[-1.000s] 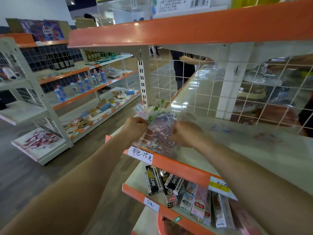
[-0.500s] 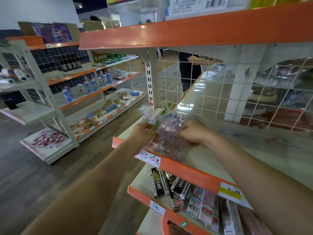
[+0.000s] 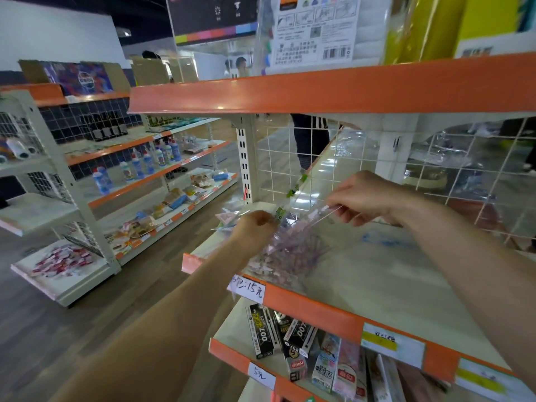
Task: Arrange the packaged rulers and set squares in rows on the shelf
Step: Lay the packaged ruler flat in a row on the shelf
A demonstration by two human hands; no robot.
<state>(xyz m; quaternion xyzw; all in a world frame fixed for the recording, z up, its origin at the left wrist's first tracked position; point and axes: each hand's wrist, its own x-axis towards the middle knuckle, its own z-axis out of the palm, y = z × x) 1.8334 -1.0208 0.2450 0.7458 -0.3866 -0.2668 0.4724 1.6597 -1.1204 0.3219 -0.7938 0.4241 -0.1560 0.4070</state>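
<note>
Near the middle of the frame, on the left end of a white shelf (image 3: 377, 274) with an orange front edge, lies a loose pile of packaged rulers (image 3: 290, 250) in clear plastic with pink and purple print. The left hand (image 3: 256, 227) sits at the pile's left side, back toward the camera, fingers curled down onto the packets beside a small green tag (image 3: 280, 213). The right hand (image 3: 365, 198), higher and further right, pinches the raised edge of a clear packet (image 3: 322, 217) between thumb and fingertips; that packet tilts up from the pile.

A handwritten price label (image 3: 246, 290) hangs on the orange edge just below the pile. On the lower shelf (image 3: 232, 329) lie black boxes (image 3: 264, 332) and paler packs (image 3: 327, 364), side by side. A white wire grid (image 3: 290, 161) backs the shelf. At the left of the frame, across the aisle, another rack (image 3: 95, 204) carries bottles (image 3: 145, 163) and packets.
</note>
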